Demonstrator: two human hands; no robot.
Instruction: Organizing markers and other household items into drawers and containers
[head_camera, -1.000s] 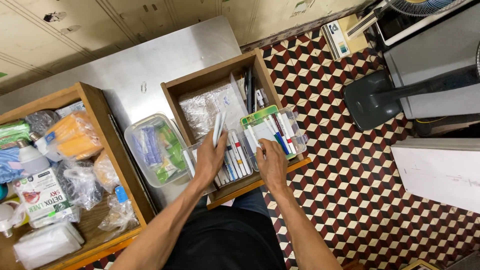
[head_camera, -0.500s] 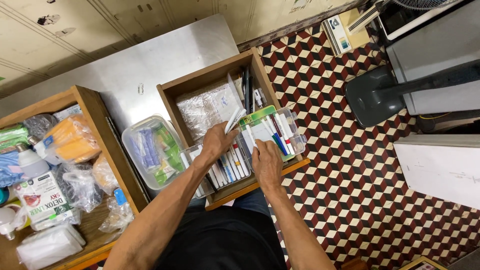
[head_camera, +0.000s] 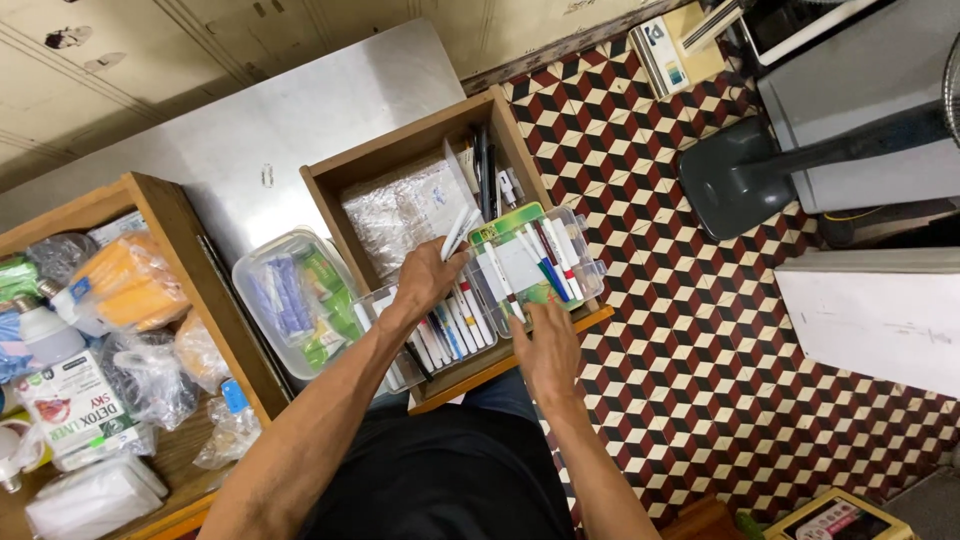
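Observation:
My left hand (head_camera: 428, 276) grips a few white markers (head_camera: 458, 231) over an open wooden drawer (head_camera: 415, 150). Their tips point up and to the right, toward a clear plastic box (head_camera: 585, 268) with a green card and several coloured markers inside. My right hand (head_camera: 548, 347) rests at that box's near edge, fingers on the markers there. A second clear tray of white markers (head_camera: 462, 322) lies between my hands, at the drawer's front.
A clear lidded tub (head_camera: 290, 300) with purple and green packets sits on the steel table (head_camera: 280, 120). A second open drawer (head_camera: 190, 250) at left holds bottles, bags and orange packs. At right stand a fan base (head_camera: 730, 185) and white boards on patterned floor tiles.
My left hand has carried the white markers rightward and lowered them toward the green-carded box. My right hand has slid down to the box's near edge.

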